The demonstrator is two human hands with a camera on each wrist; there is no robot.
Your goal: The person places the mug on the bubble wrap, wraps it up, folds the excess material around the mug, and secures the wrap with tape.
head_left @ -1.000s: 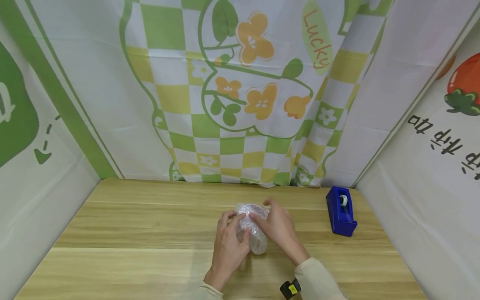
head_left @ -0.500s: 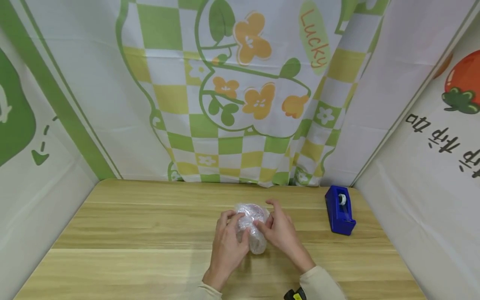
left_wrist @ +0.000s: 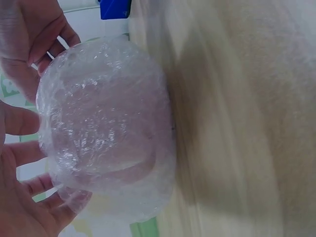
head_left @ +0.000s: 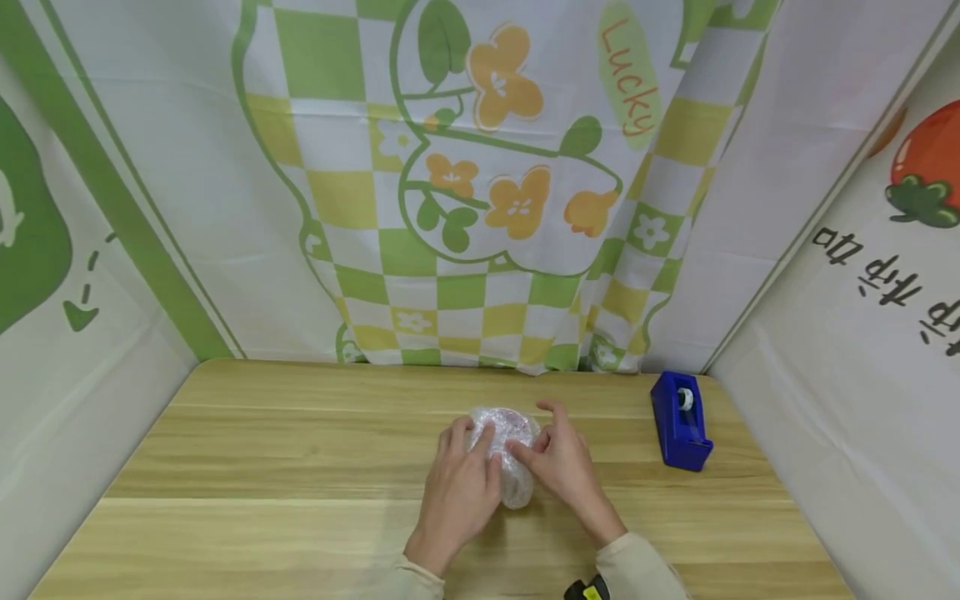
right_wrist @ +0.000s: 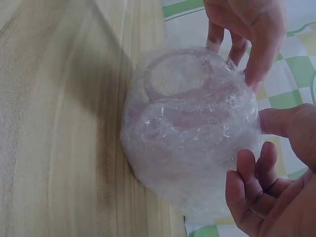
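A rounded bundle in clear bubble wrap (head_left: 516, 485) rests on the wooden table, roughly central in the head view. Something pale pink shows through the plastic (left_wrist: 113, 118), and a ring-shaped edge (right_wrist: 148, 81) is visible under it in the right wrist view. My left hand (head_left: 457, 500) holds the bundle's left side, with the index finger laid on top and the thumb at the near side. From the right, my right hand (head_left: 566, 467) pinches at the wrap's upper surface with thumb and curled fingers; its index finger sticks up.
A blue tape dispenser (head_left: 681, 423) with a white-cored roll stands at the table's back right. Behind the table (head_left: 247, 467) hangs a green and yellow checked curtain (head_left: 487, 292). White printed cloth walls (head_left: 825, 350) flank both sides.
My right hand has shifted slightly right and nearer, its thumb sliding along the wrap. My left index finger has straightened over the top. The bundle stays in place.
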